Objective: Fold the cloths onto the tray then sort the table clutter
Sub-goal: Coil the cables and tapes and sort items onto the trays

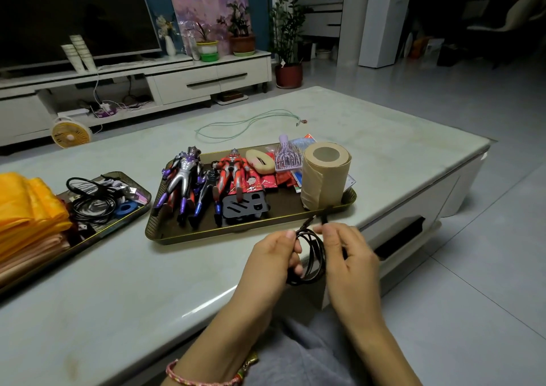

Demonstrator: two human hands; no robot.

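The thin black cable (310,257), wound in a small coil, is hanging between both hands just over the front edge of the pale marble table (118,282). The left hand (271,263) is gripping one side of the coil with curled fingers. The right hand (348,255) is pinching the other side, near the two plug ends. Just behind, a dark oblong tray with gold rim (236,233) is carrying plastic hero figures (183,179) and a brown paper roll (325,176). Far left, folded yellow cloths (26,208) are lying on a second dark tray (141,205).

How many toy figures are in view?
3, side by side on the right tray: purple figure at left, small black figure in the middle, red figure at right. Clutter may hide others.
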